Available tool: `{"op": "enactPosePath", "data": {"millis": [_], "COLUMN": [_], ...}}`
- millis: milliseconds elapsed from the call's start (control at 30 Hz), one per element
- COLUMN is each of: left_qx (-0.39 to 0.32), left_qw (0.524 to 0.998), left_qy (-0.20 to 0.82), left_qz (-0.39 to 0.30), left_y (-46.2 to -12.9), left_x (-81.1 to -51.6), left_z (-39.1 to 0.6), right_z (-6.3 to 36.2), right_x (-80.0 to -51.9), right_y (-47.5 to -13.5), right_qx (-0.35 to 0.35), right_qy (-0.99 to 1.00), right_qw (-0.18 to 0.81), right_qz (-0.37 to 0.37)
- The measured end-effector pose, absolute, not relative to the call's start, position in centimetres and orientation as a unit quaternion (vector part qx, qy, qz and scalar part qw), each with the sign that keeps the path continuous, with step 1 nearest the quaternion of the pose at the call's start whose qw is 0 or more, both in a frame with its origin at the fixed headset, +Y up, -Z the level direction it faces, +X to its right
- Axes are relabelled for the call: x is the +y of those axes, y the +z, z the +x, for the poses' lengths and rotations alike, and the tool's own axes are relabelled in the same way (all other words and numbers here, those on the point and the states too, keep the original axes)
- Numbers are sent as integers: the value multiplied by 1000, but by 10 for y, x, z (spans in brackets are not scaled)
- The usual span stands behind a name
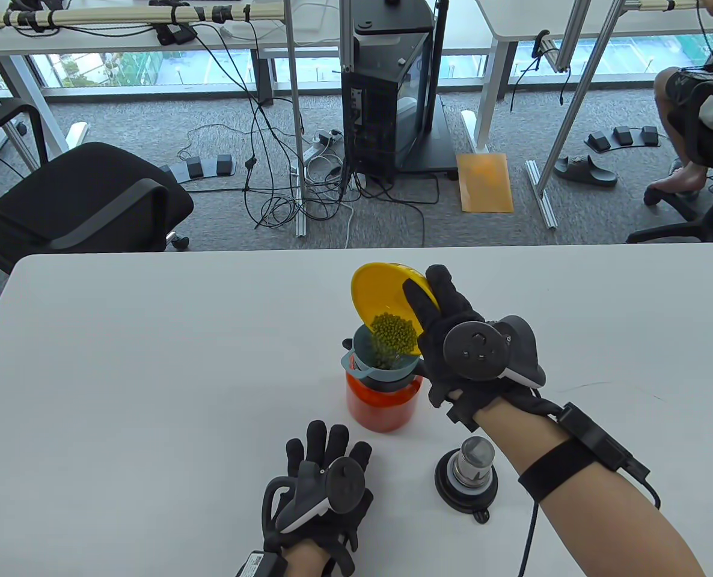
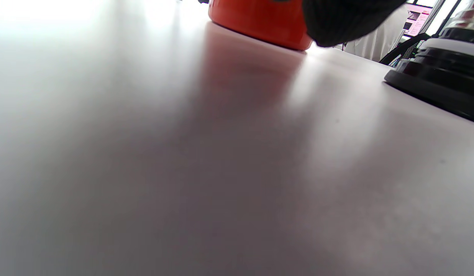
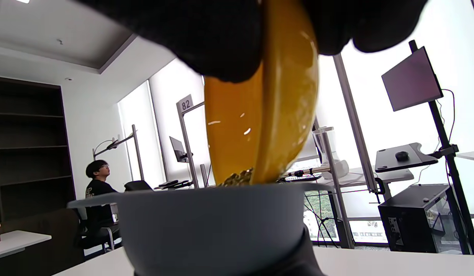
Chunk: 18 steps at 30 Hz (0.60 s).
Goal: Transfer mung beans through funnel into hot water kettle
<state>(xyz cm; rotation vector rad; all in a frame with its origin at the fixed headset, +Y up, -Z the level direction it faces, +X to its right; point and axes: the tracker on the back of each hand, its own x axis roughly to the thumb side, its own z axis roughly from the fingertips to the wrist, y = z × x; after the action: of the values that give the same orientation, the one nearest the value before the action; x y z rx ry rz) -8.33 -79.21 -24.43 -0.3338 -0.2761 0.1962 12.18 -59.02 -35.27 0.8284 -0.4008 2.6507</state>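
Note:
An orange kettle (image 1: pixel 382 404) stands mid-table with a grey-blue funnel (image 1: pixel 368 368) in its mouth. My right hand (image 1: pixel 446 324) grips a yellow bowl (image 1: pixel 380 294) by its rim and holds it tilted steeply over the funnel. Green mung beans (image 1: pixel 394 332) slide from the bowl's low edge into the funnel. In the right wrist view the bowl (image 3: pixel 267 126) hangs on edge above the funnel (image 3: pixel 206 226), with beans (image 3: pixel 237 178) at its lip. My left hand (image 1: pixel 326 481) rests flat on the table in front of the kettle, holding nothing. The kettle's base (image 2: pixel 259 21) shows in the left wrist view.
The kettle's lid (image 1: pixel 468 475), black with a metal knob, lies on the table to the right of my left hand; it also shows in the left wrist view (image 2: pixel 440 73). The white table (image 1: pixel 152 360) ends at a far edge, with office chairs and cables beyond.

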Motion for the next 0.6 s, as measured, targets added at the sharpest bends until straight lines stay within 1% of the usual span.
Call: {"op": "enactPosePath", "data": {"millis": [100,167,233,400,500,600], "left_qx": [-137,-137,-137,-137,-137,-138], "left_qw": [972,972,972,972,972,972], "left_qy": [97,98,98,98,100,101], "left_qz": [-165,-165,-165,-164,-164,-164], "left_y": [-244,-244,-244,-244,-244,-244], "left_x": [-792,-792,-792,-792,-792,-792], "left_z": [-83,-83,-83,-83,-84,-83], "right_z": [116,114,115,132,156,188], "right_x": [-589,-589,-588,-585,-586,-594], "right_y": [-346,-343,-341,-347,-353,-359], "right_qx": [-159,-168,-170,-163,-148,-133], "right_qy": [925,921,921,927,925,917], "right_qw": [120,109,116,184,265,333], "right_qz": [322,334,330,285,230,174]}}
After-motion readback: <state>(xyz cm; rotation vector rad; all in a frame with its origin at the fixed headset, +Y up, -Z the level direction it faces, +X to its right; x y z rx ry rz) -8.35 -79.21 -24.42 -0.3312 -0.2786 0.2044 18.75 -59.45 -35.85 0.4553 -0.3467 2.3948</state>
